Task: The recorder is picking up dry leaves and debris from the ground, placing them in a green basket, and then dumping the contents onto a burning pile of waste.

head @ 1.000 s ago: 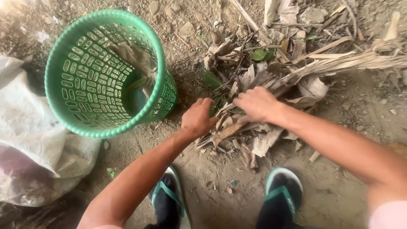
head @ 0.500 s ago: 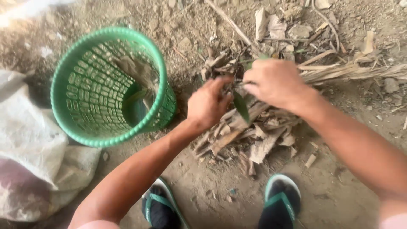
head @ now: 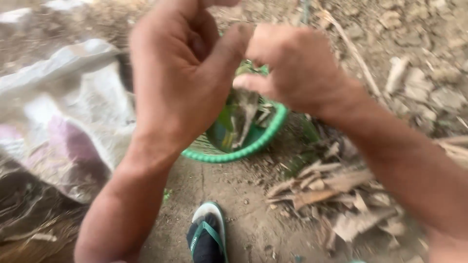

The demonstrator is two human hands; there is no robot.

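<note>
Both hands, left hand [head: 178, 83] and right hand [head: 297, 68], hover loosely curled, empty, above the green basket [head: 243, 148].

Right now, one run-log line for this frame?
left hand: raised over green basket, curled | right hand: beside it, over basket | basket: holds dry leaves | leaf pile: on dirt | sack: left

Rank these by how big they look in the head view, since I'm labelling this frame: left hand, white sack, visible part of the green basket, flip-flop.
1. white sack
2. left hand, enlarged by nearness to the camera
3. green basket, mostly hidden
4. flip-flop
</note>
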